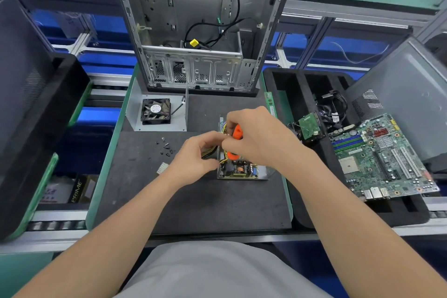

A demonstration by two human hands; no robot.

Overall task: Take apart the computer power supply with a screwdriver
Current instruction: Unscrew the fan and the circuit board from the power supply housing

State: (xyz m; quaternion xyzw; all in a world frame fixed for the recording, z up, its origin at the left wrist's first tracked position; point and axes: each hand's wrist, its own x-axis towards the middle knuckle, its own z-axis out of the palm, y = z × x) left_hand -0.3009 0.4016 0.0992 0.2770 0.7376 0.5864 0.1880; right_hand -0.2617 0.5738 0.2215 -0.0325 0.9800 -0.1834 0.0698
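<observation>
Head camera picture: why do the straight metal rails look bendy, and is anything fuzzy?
Head view: the wide lens bows the metal rails and stretches the arms near the edges; head view: the light is soft and even, no hard shadows or glare; head view: the left hand and right hand round the orange screwdriver look slightly soft, the motherboard looks crisp.
</observation>
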